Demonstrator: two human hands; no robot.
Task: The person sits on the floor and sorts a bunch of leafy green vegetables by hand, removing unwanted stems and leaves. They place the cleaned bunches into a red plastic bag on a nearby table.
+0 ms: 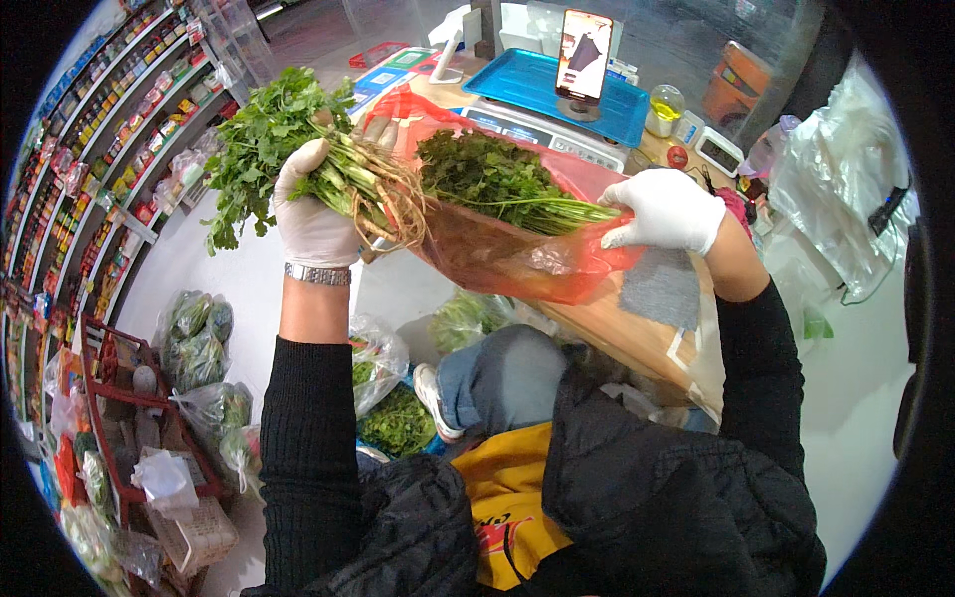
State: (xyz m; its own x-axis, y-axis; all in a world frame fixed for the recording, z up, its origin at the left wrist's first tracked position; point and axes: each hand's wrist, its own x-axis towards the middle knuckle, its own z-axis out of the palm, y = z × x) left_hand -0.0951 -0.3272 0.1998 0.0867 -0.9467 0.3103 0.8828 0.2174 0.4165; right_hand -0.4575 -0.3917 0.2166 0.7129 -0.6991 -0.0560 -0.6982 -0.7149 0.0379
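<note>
White gloves cover both my hands. Held in my left hand [313, 205] is a bunch of leafy herbs, probably coriander [257, 149], its pale roots [392, 201] hanging to the right and its leaves spreading left. My right hand [664, 213] grips the edge of a red translucent plastic bag [515, 265] at its right end. Inside the bag's wide mouth lies more of the leafy herb [485, 172], with stems pointing toward my right hand. The bag rests over the wooden counter's near edge. The roots hang close to the bag's left side.
Behind the bag stands a weighing scale with a blue tray [500, 71] and a phone [584, 56] in front of it. A jar of yellow liquid [666, 104] and a digital clock [720, 149] are at right. Bagged vegetables [195, 336] and a dark red rack [134, 403] stand on the floor.
</note>
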